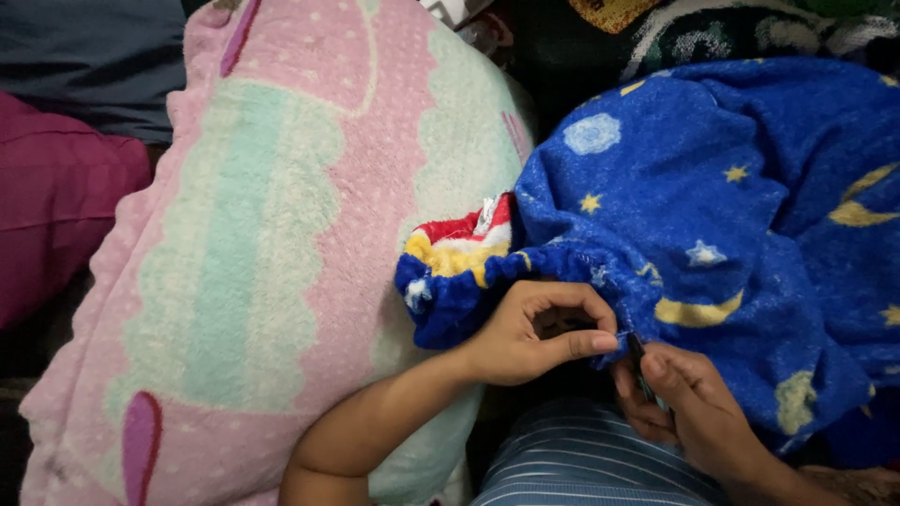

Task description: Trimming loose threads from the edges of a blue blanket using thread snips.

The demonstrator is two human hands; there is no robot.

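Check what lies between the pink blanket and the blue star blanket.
In the head view, a red, white and yellow striped cloth bunches between the pink blanket and the blue star blanket.

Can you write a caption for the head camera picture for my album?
Two hands, left hand and right hand, pinch the edge of a blue star-and-moon blanket beside a pink pillow.

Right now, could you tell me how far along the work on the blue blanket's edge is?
Done: cannot tell. In hand: the left hand pinches the hem of the blue star-and-moon blanket, while the right hand holds a small dark tool against it. Left: the gathered hem toward the red-and-yellow patch lies untouched.
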